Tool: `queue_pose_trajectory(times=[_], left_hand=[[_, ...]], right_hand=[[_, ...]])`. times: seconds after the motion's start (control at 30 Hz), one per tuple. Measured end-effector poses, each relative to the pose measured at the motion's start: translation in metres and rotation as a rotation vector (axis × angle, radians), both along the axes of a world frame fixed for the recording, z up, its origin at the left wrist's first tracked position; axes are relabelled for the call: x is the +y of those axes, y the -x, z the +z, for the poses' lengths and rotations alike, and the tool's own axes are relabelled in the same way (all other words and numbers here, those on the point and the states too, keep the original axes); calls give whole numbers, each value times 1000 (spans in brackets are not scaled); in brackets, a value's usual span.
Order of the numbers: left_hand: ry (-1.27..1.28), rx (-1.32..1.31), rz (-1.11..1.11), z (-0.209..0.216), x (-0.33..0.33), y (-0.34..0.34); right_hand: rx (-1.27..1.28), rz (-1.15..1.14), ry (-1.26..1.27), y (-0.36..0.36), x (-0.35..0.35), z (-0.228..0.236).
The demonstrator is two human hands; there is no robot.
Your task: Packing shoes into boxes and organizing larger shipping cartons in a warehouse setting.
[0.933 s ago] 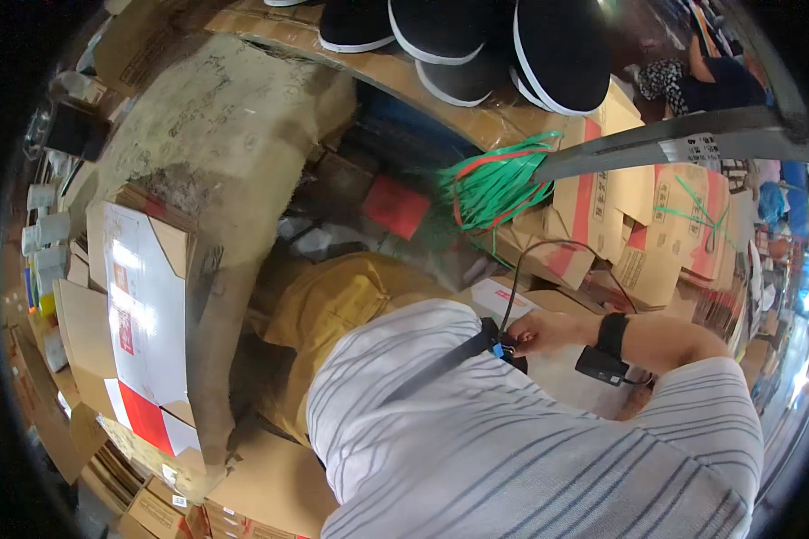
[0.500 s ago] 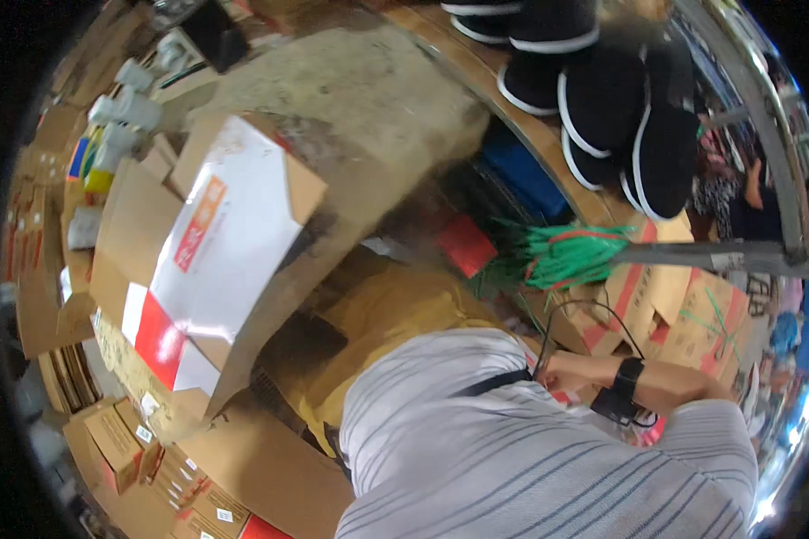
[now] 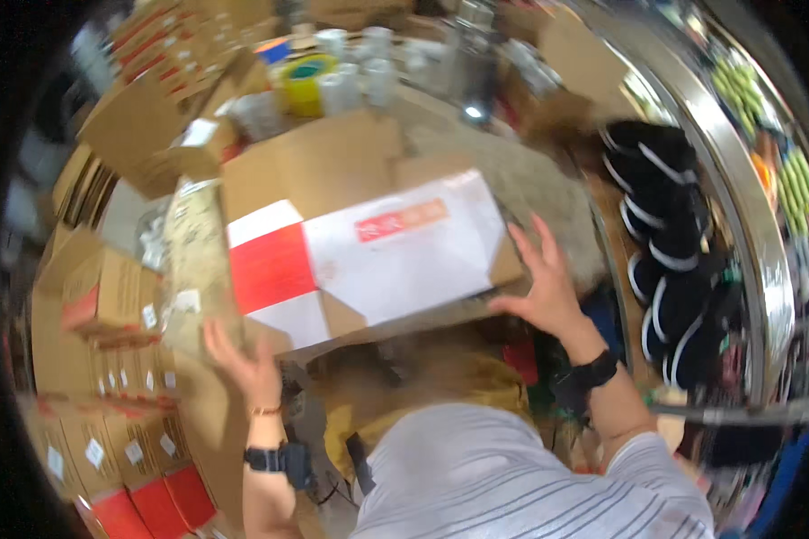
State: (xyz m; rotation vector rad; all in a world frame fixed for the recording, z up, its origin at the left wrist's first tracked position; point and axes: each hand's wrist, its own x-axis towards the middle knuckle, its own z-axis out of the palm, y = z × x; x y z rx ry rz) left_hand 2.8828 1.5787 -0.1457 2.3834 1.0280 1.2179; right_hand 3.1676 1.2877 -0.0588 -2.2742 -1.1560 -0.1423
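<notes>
A cardboard box [image 3: 404, 251], white and red on its side with brown flaps folded out, lies on the worktable in front of me. My right hand [image 3: 544, 283] reaches to its right end with thumb and fingers spread. Whether the fingertips touch the box edge I cannot tell. Near the box's left front corner, my left hand [image 3: 247, 364] has its fingers apart and holds nothing. Dark straps with small devices sit on both wrists.
Rolls of tape [image 3: 337, 85] and a yellow roll [image 3: 307, 85] stand behind the box. Black shoes with white edging [image 3: 670, 251] line a shelf at right, beside a metal rail [image 3: 773, 269]. Packed cartons [image 3: 126, 449] are stacked at lower left.
My view has turned to the right-hand side less and the box now sits centred before me. Both hands have come to its ends; earlier only the right arm showed, by my waist.
</notes>
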Motion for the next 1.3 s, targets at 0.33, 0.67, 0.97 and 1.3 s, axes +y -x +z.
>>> queue_pose_trajectory(times=[0.33, 0.67, 0.97, 1.3], left_hand=[[621, -239, -345, 68, 9, 0], [653, 458, -262, 145, 25, -58], [928, -497, -976, 150, 93, -136], [339, 200, -438, 165, 63, -164]], right_hand=[[227, 18, 83, 3, 7, -37], [65, 157, -442, -12, 38, 40], [-432, 407, -401, -9, 106, 154], [-514, 620, -518, -48, 148, 95]])
